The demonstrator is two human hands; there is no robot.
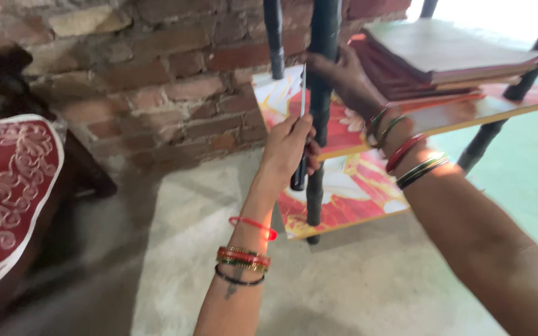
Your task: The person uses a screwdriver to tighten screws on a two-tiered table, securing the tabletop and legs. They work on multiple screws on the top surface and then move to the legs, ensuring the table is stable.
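The left hand [289, 146] is clenched around the black handle of a screwdriver with a thin silver metal shaft [302, 93], which stands nearly upright; the handle's lower end pokes out below the curled fingers [309, 149] and the shaft rises above them, just beside the black cylindrical post [320, 112] of a small shelf rack. The right hand [337, 71] reaches in from the right and grips that post higher up, its fingers wrapped about it near the shaft's tip; whether they touch the tip cannot be told. The upper shelf board, painted red, orange and white [468, 112], carries a stack of flat maroon-edged books [443, 56]. A lower board of like pattern [356, 193] sits beneath. Behind stands a rough red brick wall [157, 74], and a red cloth with white embroidery [7, 186] lies at left.
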